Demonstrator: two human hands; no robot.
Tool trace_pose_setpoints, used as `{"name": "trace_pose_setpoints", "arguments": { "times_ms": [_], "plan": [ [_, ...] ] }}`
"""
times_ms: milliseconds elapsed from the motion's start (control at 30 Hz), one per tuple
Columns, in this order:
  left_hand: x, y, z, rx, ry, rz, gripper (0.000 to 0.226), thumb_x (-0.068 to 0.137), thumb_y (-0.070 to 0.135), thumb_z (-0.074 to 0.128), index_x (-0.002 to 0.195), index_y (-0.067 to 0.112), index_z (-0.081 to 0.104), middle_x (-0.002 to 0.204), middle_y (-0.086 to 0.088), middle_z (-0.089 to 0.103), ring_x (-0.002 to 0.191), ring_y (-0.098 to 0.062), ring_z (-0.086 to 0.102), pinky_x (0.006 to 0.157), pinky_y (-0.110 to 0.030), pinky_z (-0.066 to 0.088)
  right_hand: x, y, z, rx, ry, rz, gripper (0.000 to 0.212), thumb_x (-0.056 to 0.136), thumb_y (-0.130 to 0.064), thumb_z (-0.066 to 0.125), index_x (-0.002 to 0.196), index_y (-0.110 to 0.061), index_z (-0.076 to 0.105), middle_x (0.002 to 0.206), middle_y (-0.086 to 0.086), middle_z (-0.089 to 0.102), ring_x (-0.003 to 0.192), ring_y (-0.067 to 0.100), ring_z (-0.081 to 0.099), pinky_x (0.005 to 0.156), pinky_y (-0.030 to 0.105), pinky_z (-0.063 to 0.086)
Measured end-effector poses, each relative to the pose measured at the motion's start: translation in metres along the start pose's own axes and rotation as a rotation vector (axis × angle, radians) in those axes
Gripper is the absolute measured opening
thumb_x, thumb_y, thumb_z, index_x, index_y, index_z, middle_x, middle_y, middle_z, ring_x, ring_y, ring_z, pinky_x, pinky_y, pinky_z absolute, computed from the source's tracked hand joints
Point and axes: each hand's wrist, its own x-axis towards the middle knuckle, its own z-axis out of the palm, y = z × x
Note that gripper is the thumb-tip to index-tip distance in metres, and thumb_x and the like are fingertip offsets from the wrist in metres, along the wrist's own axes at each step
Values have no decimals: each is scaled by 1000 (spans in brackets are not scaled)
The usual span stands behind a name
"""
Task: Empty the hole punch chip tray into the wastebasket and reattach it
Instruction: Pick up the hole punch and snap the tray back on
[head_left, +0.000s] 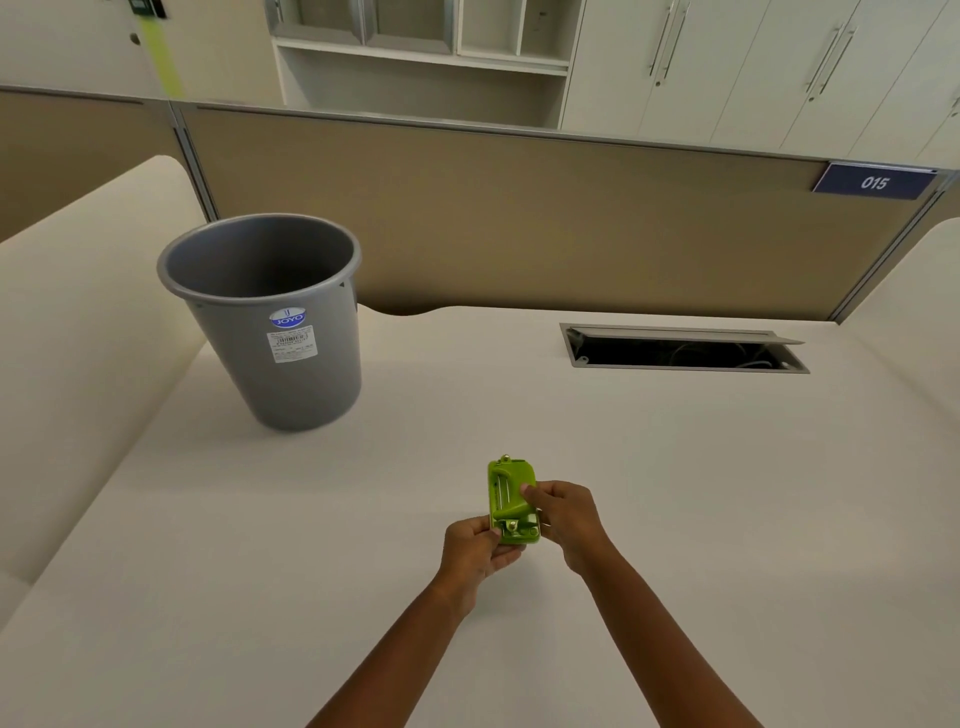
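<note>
A small green hole punch (508, 493) is held just above the white desk, its long side pointing away from me. My left hand (475, 553) grips its near end from below and the left. My right hand (563, 514) holds its right side, thumb pressed on the top lever. I cannot tell whether the chip tray underneath is attached; it is hidden. A grey plastic wastebasket (270, 312) with a white label stands upright on the desk at the far left, well apart from both hands, and what shows of its inside is bare.
The white desk (675, 493) stretches around the hands. A cable hatch (680, 348) lies open at the back right. A tan partition wall (519, 218) with a "015" plate bounds the far edge; cabinets stand behind it.
</note>
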Motion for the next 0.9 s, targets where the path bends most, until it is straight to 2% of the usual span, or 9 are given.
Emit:
{"name": "trace_pose_setpoints", "arguments": {
  "times_ms": [100,200,333,400,467,567,667,800,900],
  "plan": [
    [2,-1,1,18,51,-4,30,93,-10,33,114,-14,55,104,-26,62,71,-22,64,59,-19,58,0,1,3,-11,11,-5,14,84,-11,63,71,-8,63,84,18,63,83,30,59,90,48,50],
    [2,-3,4,4,94,-8,29,93,-9,35,112,-13,57,97,-21,63,69,-22,64,52,-16,56,0,4,5,-11,25,-12,13,85,-11,63,73,-5,64,78,15,63,83,30,59,88,46,50],
    [2,-4,4,-62,106,-2,26,96,-2,38,109,-10,58,96,-22,64,68,-21,66,53,-17,58,1,3,7,10,75,-24,22,84,-11,63,91,9,66,85,19,62,83,28,57,85,45,50],
    [1,-3,4,-119,62,-9,26,97,1,37,112,-10,56,101,-23,63,72,-24,67,66,-25,59,1,1,7,26,94,-33,23,83,-11,64,91,10,66,83,18,61,81,27,56,75,41,48],
    [-1,-1,4,-188,17,-27,28,97,2,36,115,-11,53,107,-25,60,88,-33,64,84,-36,52,2,1,7,54,107,-38,19,83,-11,64,89,7,66,80,16,61,79,26,55,69,33,45],
    [-4,2,7,-275,-45,-43,28,94,-7,36,117,-13,51,105,-22,62,95,-34,60,92,-38,47,4,2,6,104,140,-32,18,84,-10,63,90,7,66,84,18,62,83,28,58,75,38,48],
    [-4,2,11,-295,-73,-34,32,87,-16,41,117,-13,51,100,-19,61,86,-26,61,91,-35,49,5,1,6,149,148,-12,12,85,-9,62,85,3,64,84,18,63,86,30,59,88,46,50],
    [-1,-1,14,-293,-27,-13,30,85,-14,50,115,-14,53,89,-14,63,80,-22,62,67,-19,57,5,1,8,153,144,-15,13,84,-9,63,74,-2,63,73,12,61,83,29,58,83,43,49],
    [1,-4,19,-251,35,16,30,83,-14,54,113,-11,55,95,-15,62,77,-20,61,69,-20,54,4,2,11,158,155,-19,19,84,-9,63,90,8,65,81,15,62,84,29,58,80,40,47]
  ]
}}
